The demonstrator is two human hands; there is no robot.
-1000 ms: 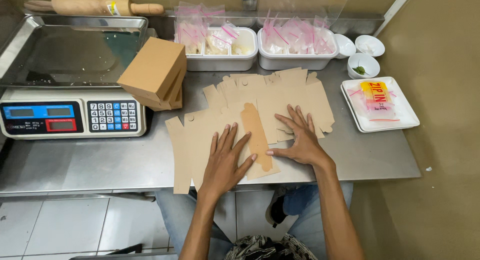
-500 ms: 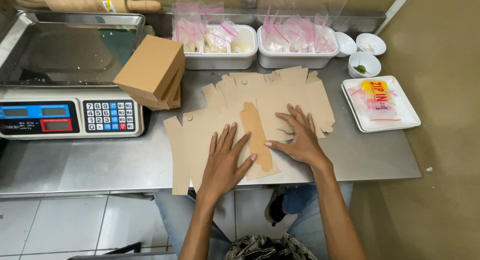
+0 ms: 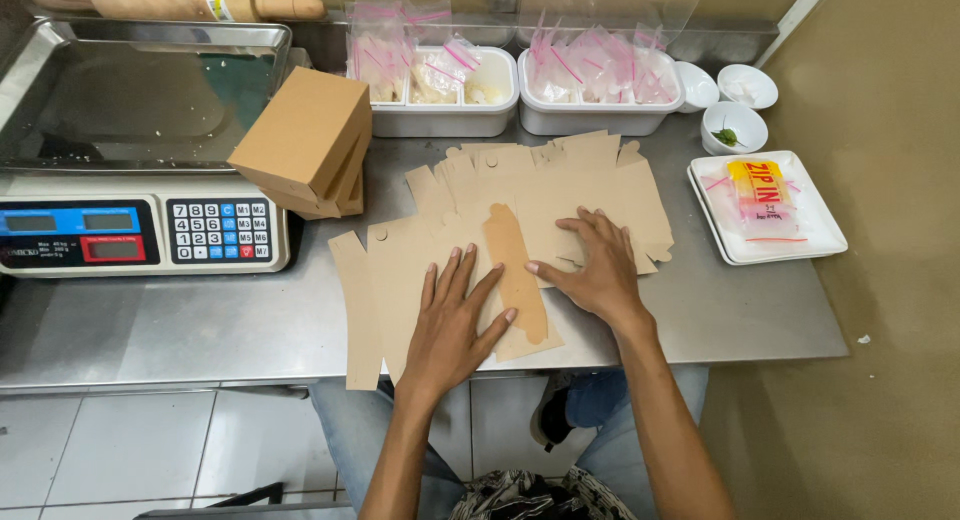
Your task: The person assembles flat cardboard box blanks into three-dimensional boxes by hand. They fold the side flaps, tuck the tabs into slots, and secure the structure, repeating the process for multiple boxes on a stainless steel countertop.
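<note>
Stainless steel worktable seen from above, with tan flooring to the right and white tiles below its front edge. Both hands lie flat and open, fingers spread, gripping nothing: the left hand and the right hand press on a fanned pile of unfolded brown cardboard box blanks at the table's centre; the blanks overlap, so their count cannot be told. One narrow cardboard flap stands between the two hands. At left, one weighing scale with a blue display panel, a white keypad and a steel pan; a stack of folded brown boxes leans against it. One wooden rolling pin lies along the back edge. Two white rectangular tubs hold clear bags with pink zip strips. Three small white bowls cluster at back right. One square white plate bears a yellow-and-red labelled packet of clear bags.
</note>
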